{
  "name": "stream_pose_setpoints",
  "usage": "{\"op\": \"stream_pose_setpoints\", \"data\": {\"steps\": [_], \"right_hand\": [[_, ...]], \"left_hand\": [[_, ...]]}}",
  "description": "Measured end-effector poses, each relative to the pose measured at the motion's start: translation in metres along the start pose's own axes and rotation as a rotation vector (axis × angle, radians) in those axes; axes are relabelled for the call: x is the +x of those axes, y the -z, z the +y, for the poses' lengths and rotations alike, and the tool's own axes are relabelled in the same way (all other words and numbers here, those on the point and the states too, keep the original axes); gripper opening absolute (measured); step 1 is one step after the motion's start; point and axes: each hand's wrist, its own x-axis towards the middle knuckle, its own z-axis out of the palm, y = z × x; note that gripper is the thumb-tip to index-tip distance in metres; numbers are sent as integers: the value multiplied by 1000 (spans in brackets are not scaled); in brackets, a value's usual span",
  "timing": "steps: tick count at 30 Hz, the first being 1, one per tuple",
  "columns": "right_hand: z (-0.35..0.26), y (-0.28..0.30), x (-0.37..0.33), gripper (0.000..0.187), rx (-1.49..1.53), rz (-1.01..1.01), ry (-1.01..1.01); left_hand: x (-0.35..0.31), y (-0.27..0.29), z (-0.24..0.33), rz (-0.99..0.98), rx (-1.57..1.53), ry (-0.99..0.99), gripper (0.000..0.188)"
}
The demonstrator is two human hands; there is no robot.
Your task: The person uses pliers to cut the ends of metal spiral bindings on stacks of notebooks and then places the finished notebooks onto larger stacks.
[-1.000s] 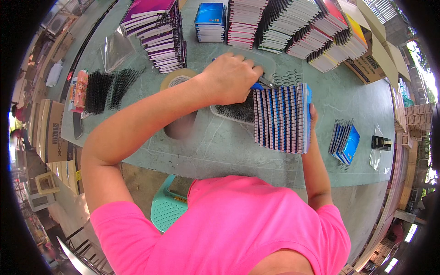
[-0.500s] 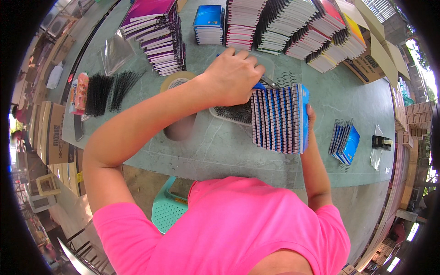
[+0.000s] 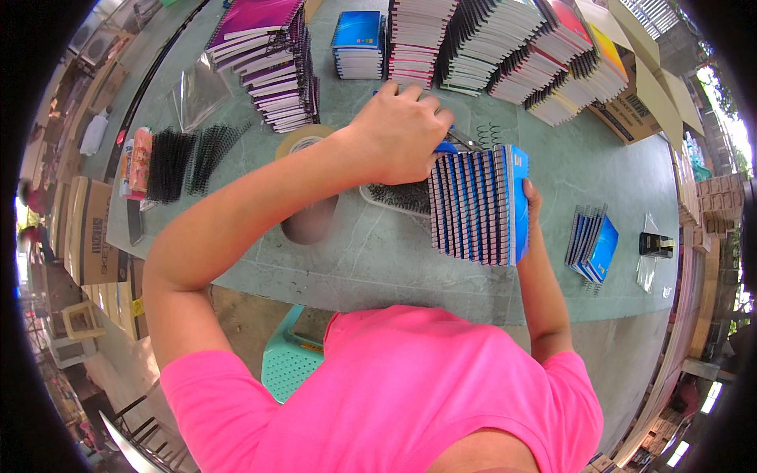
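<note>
My left hand (image 3: pixel 404 130) is closed around blue-handled pliers (image 3: pixel 446 147), whose metal jaws lie at the upper end of the spiral notebooks. My right hand (image 3: pixel 532 202) grips a stack of blue spiral notebooks (image 3: pixel 473 209) from its right side. The stack stands tilted, with its rows of dark coil bindings facing up. Loose coil ends (image 3: pixel 489 135) stick out beyond its top edge. Under my left wrist, partly hidden, is a shallow clear tray (image 3: pixel 377 203) holding dark coil scraps.
Tall notebook stacks (image 3: pixel 422 39) line the far side. Left are tape (image 3: pixel 303 140), black coils (image 3: pixel 168 165) and a plastic sheet (image 3: pixel 197 93). A few coil-bound blue notebooks (image 3: pixel 603 248) and a black stapler-like object (image 3: pixel 656 245) lie right. A green stool (image 3: pixel 290 363) stands below the table.
The notebook stack and my right hand have shifted slightly left. My left hand stays almost in place, still gripping the pliers at the stack's upper edge.
</note>
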Motion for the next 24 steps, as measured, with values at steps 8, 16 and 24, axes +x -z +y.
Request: {"op": "stream_pose_setpoints", "data": {"steps": [8, 16, 24], "right_hand": [[0, -7, -1, 66, -3, -7, -1], [-1, -4, 2, 66, 1, 6, -55], [0, -2, 1, 65, -10, 9, -53]], "left_hand": [[-1, -5, -2, -111, -123, 80, 25], [-1, 1, -4, 39, -64, 25, 33], [4, 7, 0, -197, -212, 141, 31]]}}
